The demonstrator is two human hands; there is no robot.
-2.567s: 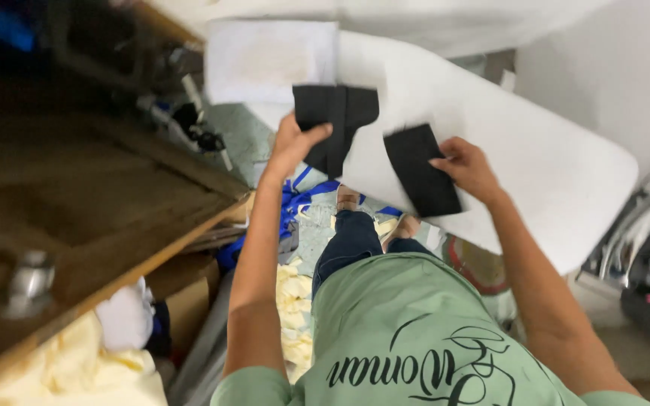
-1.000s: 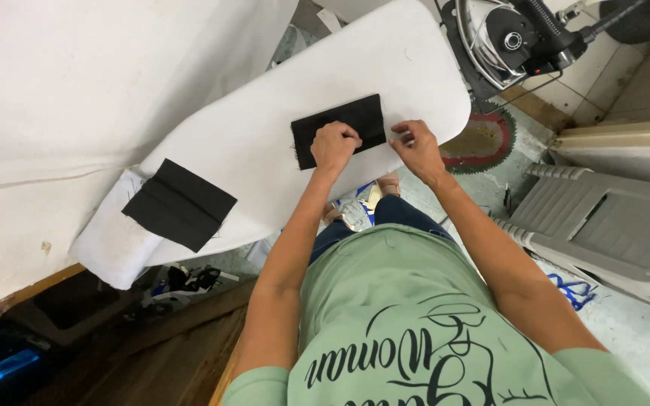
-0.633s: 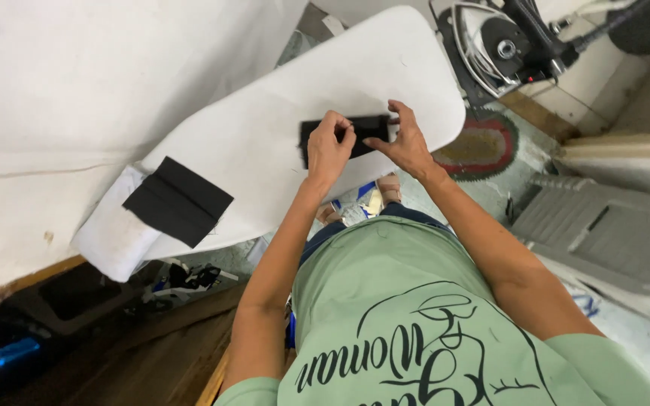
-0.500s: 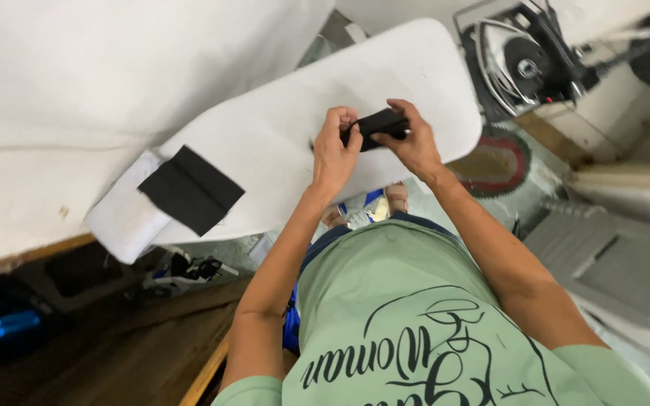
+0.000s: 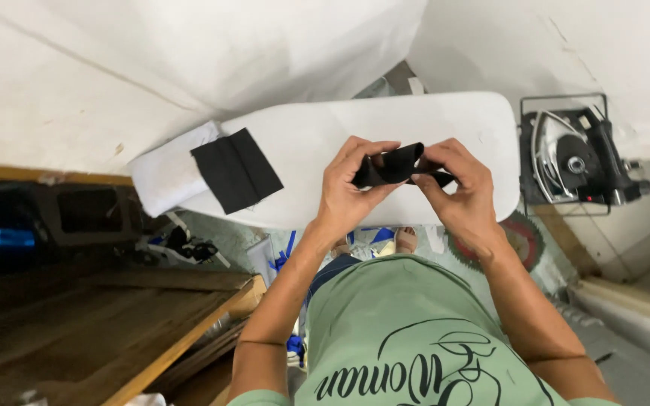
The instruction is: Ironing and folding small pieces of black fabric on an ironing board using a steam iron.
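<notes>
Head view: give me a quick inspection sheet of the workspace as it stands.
Surface: white ironing board, padded, mostly bare.
Job's things: black cloth piece bunched, held above the board; second black piece lies flat at the board's left end on a white folded cloth.
Clutter: nothing seen on the board; dark items on the floor below.
Grippers: left hand and right hand both pinch the bunched piece.
Cables: one runs right from the iron.
Surroundings: white sheets behind, wooden bench lower left.
</notes>
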